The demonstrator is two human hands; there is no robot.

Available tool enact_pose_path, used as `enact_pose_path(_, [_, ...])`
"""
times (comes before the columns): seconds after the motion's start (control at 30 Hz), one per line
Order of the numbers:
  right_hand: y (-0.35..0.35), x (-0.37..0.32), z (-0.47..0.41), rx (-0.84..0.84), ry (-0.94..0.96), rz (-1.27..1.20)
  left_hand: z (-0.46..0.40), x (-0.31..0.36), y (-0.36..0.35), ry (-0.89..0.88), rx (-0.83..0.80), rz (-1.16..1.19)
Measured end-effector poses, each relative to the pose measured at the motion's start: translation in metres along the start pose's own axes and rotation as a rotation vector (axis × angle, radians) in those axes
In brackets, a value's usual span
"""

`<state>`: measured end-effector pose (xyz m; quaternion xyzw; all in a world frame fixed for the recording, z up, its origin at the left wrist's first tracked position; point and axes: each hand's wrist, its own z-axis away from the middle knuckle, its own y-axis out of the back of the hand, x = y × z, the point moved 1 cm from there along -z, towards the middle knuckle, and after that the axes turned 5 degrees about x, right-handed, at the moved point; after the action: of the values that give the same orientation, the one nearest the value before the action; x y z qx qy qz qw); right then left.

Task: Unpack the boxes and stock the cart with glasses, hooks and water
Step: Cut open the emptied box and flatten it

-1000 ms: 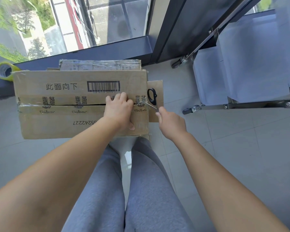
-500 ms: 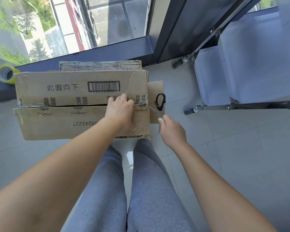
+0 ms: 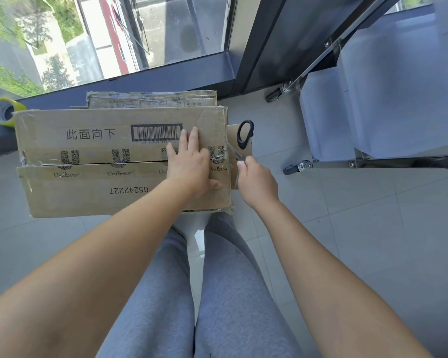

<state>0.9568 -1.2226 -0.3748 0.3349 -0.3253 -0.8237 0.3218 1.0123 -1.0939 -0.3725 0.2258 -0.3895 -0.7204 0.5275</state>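
Cardboard box [image 3: 93, 156] on the tiled floor [image 3: 373, 228], just in front of the knees, printed side up with a barcode, Chinese characters and a row of logos. Still closed: two top flaps meeting along a taped seam, slightly parted toward the left end; contents hidden. Second cardboard box [image 3: 150, 99] behind it, against the window frame, only its taped top edge showing, contents likewise hidden. Small cardboard flap [image 3: 233, 133] sticking out at the near box's right end.

Left hand [image 3: 189, 161] flat on the box top across the seam, fingers straight and pressing down, thumb out to the right. Right hand [image 3: 256, 179] just beside the box's right end, fingers curled round the blades of black-handled scissors [image 3: 243, 138], handle loop pointing up and away, over the flap.

Steel cart [image 3: 373, 161] on castors to the right, well apart from the box, its shelves covered in pale sheeting, nothing visible on them. Yellow tape roll [image 3: 3, 111] on the sill at far left.
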Motion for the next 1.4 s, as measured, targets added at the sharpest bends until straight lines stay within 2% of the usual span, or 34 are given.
enact_pose_path(0.3, [0.003, -0.008, 0.013, 0.006, 0.065, 0.249, -0.008, -0.003, 0.003, -0.013, -0.093, -0.026])
enact_pose_path(0.6, [-0.016, 0.011, 0.042, -0.063, 0.051, 0.232, -0.009, -0.002, 0.011, -0.041, -0.141, 0.003])
enact_pose_path(0.73, [-0.027, 0.028, 0.070, -0.151, 0.035, 0.178, -0.006, -0.005, 0.014, -0.043, -0.160, 0.051])
enact_pose_path(0.8, [-0.030, 0.032, 0.077, -0.134, 0.000, 0.093, -0.004, -0.008, 0.014, 0.002, -0.071, 0.184])
enact_pose_path(0.87, [-0.027, 0.029, 0.072, -0.055, -0.053, -0.051, -0.005, -0.016, 0.015, 0.123, 0.124, 0.352])
enact_pose_path(0.9, [-0.024, 0.026, 0.067, -0.005, -0.072, -0.122, -0.006, -0.020, 0.015, 0.164, 0.208, 0.365])
enact_pose_path(0.93, [-0.020, 0.023, 0.060, 0.040, -0.078, -0.172, -0.009, -0.023, 0.016, 0.180, 0.248, 0.326])
enact_pose_path(1.0, [-0.013, 0.016, 0.046, 0.079, -0.067, -0.209, -0.013, -0.024, 0.017, 0.164, 0.221, 0.207])
enact_pose_path(1.1, [-0.008, 0.011, 0.028, 0.077, -0.090, -0.232, -0.021, -0.019, 0.017, 0.074, 0.215, 0.075])
enact_pose_path(1.2, [-0.008, 0.009, 0.015, 0.065, -0.086, -0.225, -0.025, -0.022, 0.020, -0.008, 0.223, 0.047])
enact_pose_path(1.3, [-0.005, 0.005, 0.007, 0.046, -0.062, -0.215, -0.029, -0.026, 0.026, -0.038, 0.157, 0.020])
enact_pose_path(1.4, [-0.003, 0.002, 0.004, 0.009, -0.047, -0.151, -0.034, -0.021, 0.034, -0.077, 0.083, -0.102])
